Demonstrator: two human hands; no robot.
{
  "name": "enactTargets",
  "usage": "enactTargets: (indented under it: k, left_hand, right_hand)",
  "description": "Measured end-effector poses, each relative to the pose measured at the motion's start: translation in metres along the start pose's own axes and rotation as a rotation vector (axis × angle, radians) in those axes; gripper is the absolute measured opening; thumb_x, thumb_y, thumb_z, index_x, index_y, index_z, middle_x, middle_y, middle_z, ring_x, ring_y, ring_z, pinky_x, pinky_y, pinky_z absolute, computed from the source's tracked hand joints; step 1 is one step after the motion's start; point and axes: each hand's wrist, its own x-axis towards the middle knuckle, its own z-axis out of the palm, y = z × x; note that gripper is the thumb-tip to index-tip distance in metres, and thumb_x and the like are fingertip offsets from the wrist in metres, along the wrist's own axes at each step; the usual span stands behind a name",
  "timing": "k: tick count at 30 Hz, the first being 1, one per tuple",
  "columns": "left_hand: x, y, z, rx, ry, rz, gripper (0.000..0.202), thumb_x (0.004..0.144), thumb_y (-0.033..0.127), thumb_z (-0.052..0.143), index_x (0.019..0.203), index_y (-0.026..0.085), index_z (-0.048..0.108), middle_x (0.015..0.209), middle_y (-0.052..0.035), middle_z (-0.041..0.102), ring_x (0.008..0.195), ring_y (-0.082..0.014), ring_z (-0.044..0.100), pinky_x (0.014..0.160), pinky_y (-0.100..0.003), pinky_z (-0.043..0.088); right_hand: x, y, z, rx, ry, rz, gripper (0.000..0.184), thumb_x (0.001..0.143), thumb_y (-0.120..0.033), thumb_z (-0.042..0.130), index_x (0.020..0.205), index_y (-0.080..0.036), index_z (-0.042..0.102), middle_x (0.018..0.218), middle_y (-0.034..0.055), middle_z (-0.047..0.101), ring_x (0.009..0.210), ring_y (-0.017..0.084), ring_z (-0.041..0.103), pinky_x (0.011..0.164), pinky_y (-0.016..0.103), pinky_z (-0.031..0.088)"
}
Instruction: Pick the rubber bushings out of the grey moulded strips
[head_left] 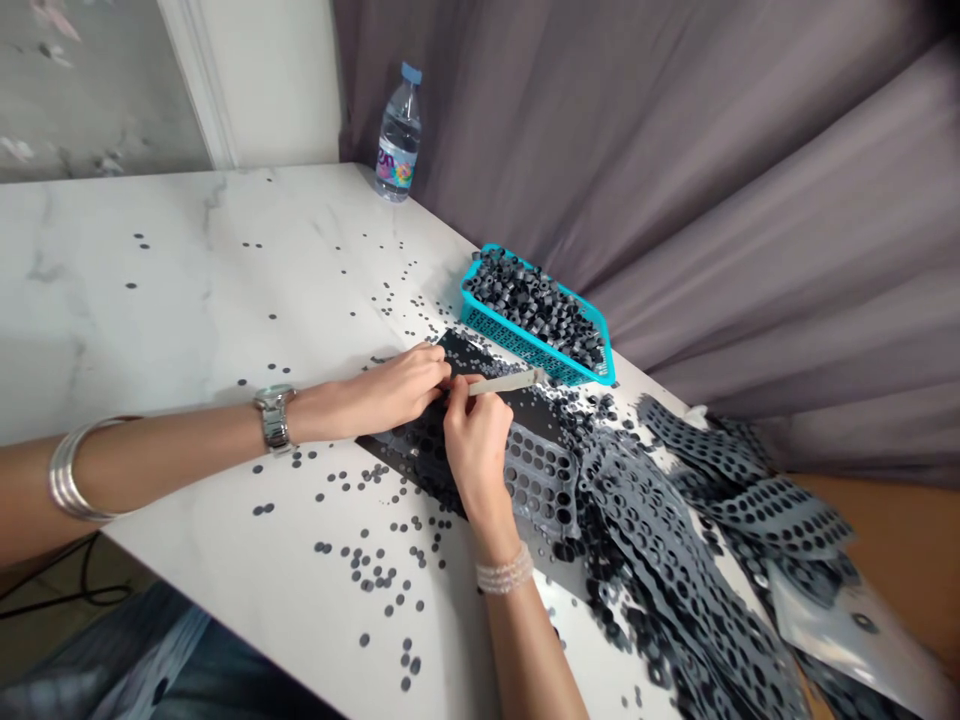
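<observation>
My right hand (480, 450) is closed around a slim, pale, stick-like tool (506, 382), whose kind I cannot make out. Its far end points to the right, toward the basket. My left hand (409, 388), wearing a watch, meets the right at the fingertips; its fingers are bent together over the dark work, and what they pinch is hidden. Beneath both hands lies a black sheet (536, 412). A grey strip with rows of round holes (544, 480) rests across it, partly covered by my right hand.
A turquoise basket (491, 325) full of small black ring-like pieces stands behind the hands. Perforated dark strips (675, 540) pile up at right. Small black discs (375, 575) are scattered over the white marbled table (247, 560). A water bottle (397, 140) stands by the grey curtain.
</observation>
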Motion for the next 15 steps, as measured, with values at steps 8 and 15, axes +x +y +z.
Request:
enactTargets:
  k: [8,15]
  left_hand:
    - [-0.0014,0.0071,-0.0098,-0.094,0.070,-0.159,0.016,0.086,0.017,0.049,0.080,0.016,0.064,0.083,-0.0035,0.062,0.071,-0.0127,0.056,0.069,-0.028,0.045]
    - [-0.0027,-0.0023,-0.0044,-0.024,0.022,-0.097,0.015,0.085,0.019,0.048,0.088,0.016,0.063,0.091,-0.0066,0.061,0.087,-0.0180,0.057,0.081,-0.032,0.043]
  right_hand:
    - [0.0021,0.0011,0.0007,-0.033,0.006,0.020,0.036,0.095,-0.027,0.036,0.071,-0.018,0.061,0.052,0.0022,0.057,0.045,0.014,0.049,0.052,0.028,0.027]
    - [0.0014,0.0098,0.0015,0.175,0.025,0.076,0.035,0.094,-0.033,0.041,0.073,-0.017,0.064,0.060,0.0032,0.066,0.052,0.016,0.059,0.055,0.026,0.037]
